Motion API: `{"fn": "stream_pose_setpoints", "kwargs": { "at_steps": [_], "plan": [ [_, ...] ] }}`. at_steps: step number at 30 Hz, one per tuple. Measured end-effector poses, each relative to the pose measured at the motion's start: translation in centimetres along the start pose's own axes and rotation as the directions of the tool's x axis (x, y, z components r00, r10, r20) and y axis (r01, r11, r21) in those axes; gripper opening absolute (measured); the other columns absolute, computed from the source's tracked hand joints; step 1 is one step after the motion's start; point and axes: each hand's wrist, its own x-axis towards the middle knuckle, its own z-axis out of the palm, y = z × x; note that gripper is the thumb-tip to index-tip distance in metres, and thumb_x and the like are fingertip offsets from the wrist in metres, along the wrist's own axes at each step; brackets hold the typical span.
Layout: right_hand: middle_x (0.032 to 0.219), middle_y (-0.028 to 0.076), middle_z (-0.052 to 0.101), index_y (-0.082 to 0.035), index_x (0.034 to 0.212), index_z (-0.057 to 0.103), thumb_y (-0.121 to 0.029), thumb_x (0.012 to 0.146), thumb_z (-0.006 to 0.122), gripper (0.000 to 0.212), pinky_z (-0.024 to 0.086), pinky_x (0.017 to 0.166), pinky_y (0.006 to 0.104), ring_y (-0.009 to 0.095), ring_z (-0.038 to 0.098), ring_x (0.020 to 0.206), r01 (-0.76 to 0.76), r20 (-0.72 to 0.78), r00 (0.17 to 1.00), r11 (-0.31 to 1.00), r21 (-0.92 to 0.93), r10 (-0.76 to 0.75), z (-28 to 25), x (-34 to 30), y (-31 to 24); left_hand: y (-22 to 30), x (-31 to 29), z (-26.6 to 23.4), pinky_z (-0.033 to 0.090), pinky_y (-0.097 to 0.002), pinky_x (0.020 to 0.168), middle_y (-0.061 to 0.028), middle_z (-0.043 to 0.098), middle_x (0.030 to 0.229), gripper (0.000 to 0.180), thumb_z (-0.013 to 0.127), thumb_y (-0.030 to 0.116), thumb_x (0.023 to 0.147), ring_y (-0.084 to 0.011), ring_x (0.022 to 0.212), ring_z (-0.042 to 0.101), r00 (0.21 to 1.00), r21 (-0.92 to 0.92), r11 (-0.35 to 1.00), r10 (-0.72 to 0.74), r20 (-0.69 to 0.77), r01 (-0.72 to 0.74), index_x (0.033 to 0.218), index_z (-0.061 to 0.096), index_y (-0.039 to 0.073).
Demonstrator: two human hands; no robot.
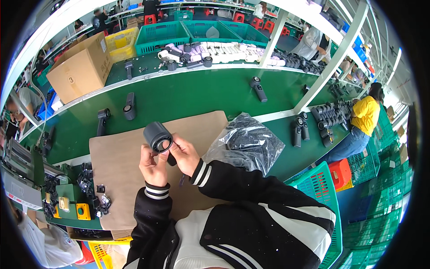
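A dark grey handheld fan (156, 133) with a round barrel head is raised over the brown cardboard sheet (114, 163). Its ringed open end is turned toward me. My left hand (153, 167) is closed on it from below, the thumb near the ring. From the right side, my right hand (185, 155) grips it too, fingertips against the barrel and the lower part. Most of the handle is hidden behind my hands. Just right of them lies a clear plastic bag (251, 141) with dark things inside.
Similar fans (129, 107) are spaced along the green bench (192, 96). A cardboard box (80, 67) and green crates (162, 36) stand beyond. Small black parts and a yellow button box (83, 211) are at left. A person in yellow (368, 114) works at right, past a green basket (320, 184).
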Motion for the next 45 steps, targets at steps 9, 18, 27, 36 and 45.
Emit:
{"fn": "stream_pose_setpoints", "kwargs": {
  "at_steps": [9, 18, 27, 36, 45],
  "plan": [
    [0.101, 0.005, 0.060, -0.004, 0.113, 0.056, -0.015, 0.100, 0.046, 0.020, 0.043, 0.081, 0.0261, 0.012, 0.054, 0.087, -0.081, -0.132, 0.987, 0.993, 0.086, 0.092, -0.8, -0.4, 1.0, -1.7, 0.1, 1.7, 0.039, -0.0241, 0.079, -0.0024, 0.052, 0.090, 0.011, 0.063, 0.006, 0.088, -0.0128, 0.084, 0.049, 0.995, -0.097, 0.991, -0.094, 0.042, 0.097, 0.095, 0.054, 0.005],
    [0.114, 0.008, 0.063, 0.000, 0.123, 0.056, -0.014, 0.095, 0.053, 0.031, 0.042, 0.091, 0.0280, 0.014, 0.058, 0.101, -0.391, 0.057, 0.904, 0.765, 0.513, 0.424, -3.6, -1.2, 4.7, -7.6, -1.0, 0.4, 0.039, -0.0251, 0.085, -0.0047, 0.054, 0.099, 0.016, 0.052, 0.019, 0.098, -0.0125, 0.090, 0.048, 0.956, -0.080, 0.955, -0.277, 0.094, 0.285, 0.105, 0.051, 0.004],
    [0.099, 0.011, 0.063, 0.001, 0.106, 0.061, -0.010, 0.088, 0.061, 0.021, 0.049, 0.074, 0.0259, 0.015, 0.060, 0.083, -0.494, 0.177, 0.867, 0.756, 0.429, 0.466, -5.7, -1.2, 6.2, -7.4, -0.1, 0.2, 0.043, -0.0270, 0.083, -0.0095, 0.057, 0.104, 0.048, 0.065, 0.018, 0.090, -0.0144, 0.088, 0.051, 0.883, -0.254, 0.903, -0.223, 0.413, 0.346, 0.128, 0.042, 0.000],
    [0.097, 0.012, 0.062, 0.002, 0.101, 0.060, -0.008, 0.085, 0.064, 0.020, 0.053, 0.062, 0.0290, 0.018, 0.060, 0.076, -0.462, 0.136, 0.887, 0.833, 0.303, 0.442, -5.1, -1.5, 4.6, -6.5, 0.0, -0.8, 0.042, -0.0213, 0.073, -0.0048, 0.058, 0.095, 0.046, 0.067, 0.017, 0.089, -0.0116, 0.083, 0.052, 0.825, -0.260, 0.860, -0.272, 0.495, 0.439, 0.127, 0.045, 0.002],
    [0.095, 0.013, 0.062, 0.001, 0.116, 0.051, -0.017, 0.090, 0.059, 0.032, 0.054, 0.066, 0.0306, 0.021, 0.062, 0.074, -0.476, 0.043, 0.866, 0.795, 0.377, 0.498, -4.0, -1.3, 5.3, -7.4, 0.2, -0.4, 0.047, -0.0249, 0.079, -0.0111, 0.063, 0.104, 0.043, 0.061, 0.025, 0.094, -0.0159, 0.091, 0.059, 0.892, -0.371, 0.839, -0.262, 0.368, 0.399, 0.126, 0.047, 0.000]
  ]
}}
